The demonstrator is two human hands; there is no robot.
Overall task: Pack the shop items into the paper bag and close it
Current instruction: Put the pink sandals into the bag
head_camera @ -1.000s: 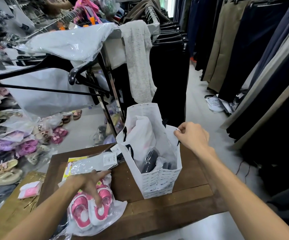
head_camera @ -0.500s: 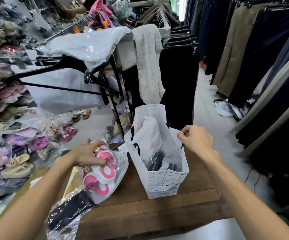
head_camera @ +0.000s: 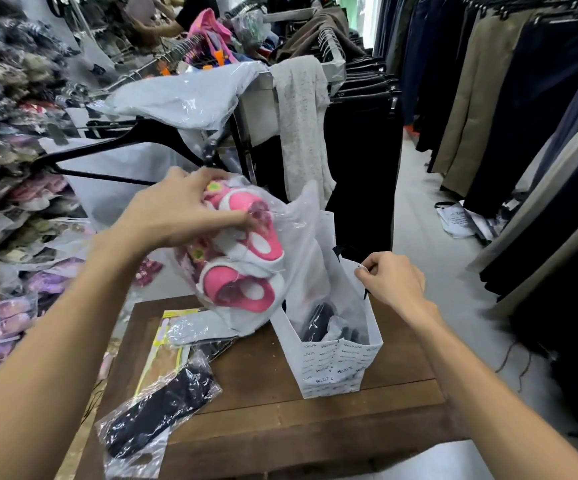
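Slippers, pink and white in a clear plastic wrapper (head_camera: 242,268), hang from the left hand (head_camera: 176,211), gripped just left of the paper bag (head_camera: 336,365). Right hand (head_camera: 393,280) pinches the rim open. Best lowered toe-first beside the dark items inside.

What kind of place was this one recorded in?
Most likely a clothing shop: trousers hang on rails along the aisle, bagged shoes fill shelves on the left, and a printed paper bag stands on the table.
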